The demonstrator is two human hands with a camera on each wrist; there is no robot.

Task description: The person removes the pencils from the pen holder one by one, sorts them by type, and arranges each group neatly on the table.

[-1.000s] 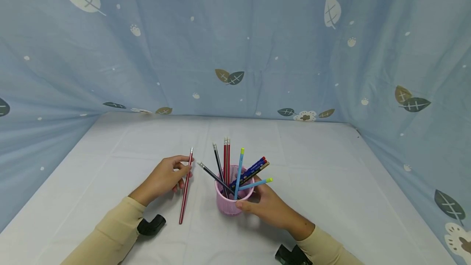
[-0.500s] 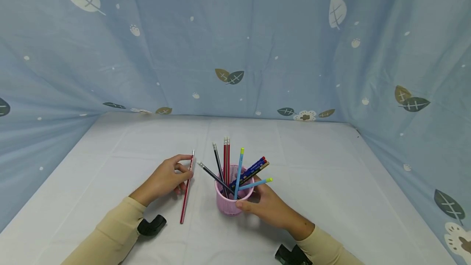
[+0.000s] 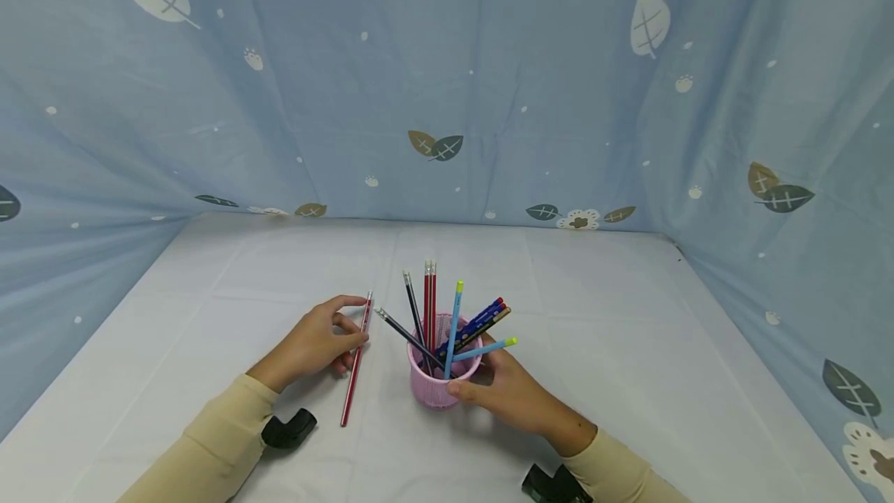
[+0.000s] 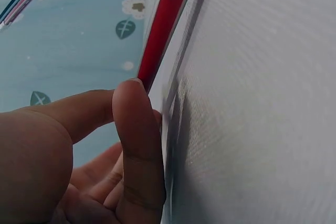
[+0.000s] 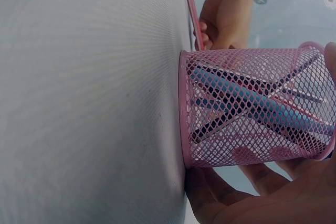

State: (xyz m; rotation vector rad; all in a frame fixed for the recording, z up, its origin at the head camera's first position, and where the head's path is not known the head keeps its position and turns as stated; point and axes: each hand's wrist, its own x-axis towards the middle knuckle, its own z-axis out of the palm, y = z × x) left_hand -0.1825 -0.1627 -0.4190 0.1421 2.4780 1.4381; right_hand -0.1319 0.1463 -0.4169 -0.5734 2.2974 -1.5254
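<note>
My left hand pinches a red pencil near its upper end, between thumb and fingers. In the left wrist view the pencil runs close along the white cloth, its far part hidden behind the thumb. To the right of it stands a pink mesh pencil cup, upright on the cloth. Around its right side curls my right hand, thumb at the front near the rim. Red, black, light blue and dark blue pencils lean in the cup. Through the mesh the right wrist view shows their lower parts.
White cloth covers the table. A blue leaf-patterned curtain hangs behind and along both sides. Black wrist devices sit under both sleeves, near the cloth. Pencil ends stick out of the cup toward the left hand.
The left hand has shifted slightly to the right, and the red pencil's upper end has come a little right and nearer. The right hand and cup stay in place.
</note>
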